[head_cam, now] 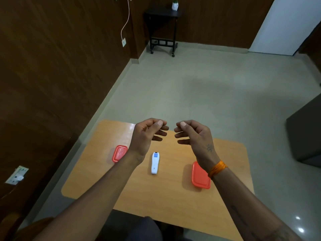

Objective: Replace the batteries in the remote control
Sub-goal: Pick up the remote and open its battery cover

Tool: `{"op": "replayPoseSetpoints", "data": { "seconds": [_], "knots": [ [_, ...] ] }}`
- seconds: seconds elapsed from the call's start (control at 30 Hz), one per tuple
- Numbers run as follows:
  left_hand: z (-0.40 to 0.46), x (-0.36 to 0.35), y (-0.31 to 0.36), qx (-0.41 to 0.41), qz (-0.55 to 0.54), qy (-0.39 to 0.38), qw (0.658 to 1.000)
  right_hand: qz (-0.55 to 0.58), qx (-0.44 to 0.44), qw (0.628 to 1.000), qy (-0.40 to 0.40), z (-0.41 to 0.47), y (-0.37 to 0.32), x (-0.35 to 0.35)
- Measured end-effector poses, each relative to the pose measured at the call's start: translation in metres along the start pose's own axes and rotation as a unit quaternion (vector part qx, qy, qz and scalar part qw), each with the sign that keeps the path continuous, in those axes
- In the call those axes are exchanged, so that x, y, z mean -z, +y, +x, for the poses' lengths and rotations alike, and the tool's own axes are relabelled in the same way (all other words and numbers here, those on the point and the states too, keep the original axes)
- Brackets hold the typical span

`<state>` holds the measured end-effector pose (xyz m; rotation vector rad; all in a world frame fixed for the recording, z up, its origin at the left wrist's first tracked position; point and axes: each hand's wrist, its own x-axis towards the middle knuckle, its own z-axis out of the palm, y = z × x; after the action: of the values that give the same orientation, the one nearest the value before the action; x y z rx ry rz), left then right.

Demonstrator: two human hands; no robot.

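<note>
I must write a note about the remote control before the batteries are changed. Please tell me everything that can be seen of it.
The remote control is a slim, elongated white body, plastic as it looks, with rounded ends. Near its far end sits a small blue patch with a dark spot beyond it; a small grey mark lies near the near end. It lies flat on the wooden table, lengthwise away from the person, between two orange containers. Nothing touches it; both hands hang above, apart from it. Whether this face is front or back cannot be told.
</note>
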<state>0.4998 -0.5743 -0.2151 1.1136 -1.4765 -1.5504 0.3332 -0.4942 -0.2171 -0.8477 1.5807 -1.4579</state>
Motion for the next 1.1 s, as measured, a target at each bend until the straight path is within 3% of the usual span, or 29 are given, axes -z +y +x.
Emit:
{"op": "replayPoseSetpoints", "data": {
  "seconds": [0.2, 0.63, 0.87, 1.1],
  "knots": [
    [0.014, 0.028, -0.017, 0.019, 0.018, -0.019, 0.999, 0.010, -0.026, 1.000, 0.015, 0.004, 0.017, -0.029],
    [0.098, 0.106, -0.110, 0.088, 0.040, -0.127, 0.987, 0.017, -0.121, 0.982, 0.140, 0.037, 0.111, -0.124],
    [0.119, 0.127, -0.207, 0.139, 0.044, -0.108, 0.983, 0.013, -0.155, 0.972, 0.174, 0.054, 0.210, -0.133],
    [0.122, 0.120, -0.364, 0.165, 0.050, -0.059, 0.983, -0.014, -0.180, 0.969, 0.169, 0.070, 0.371, -0.129]
  ]
}}
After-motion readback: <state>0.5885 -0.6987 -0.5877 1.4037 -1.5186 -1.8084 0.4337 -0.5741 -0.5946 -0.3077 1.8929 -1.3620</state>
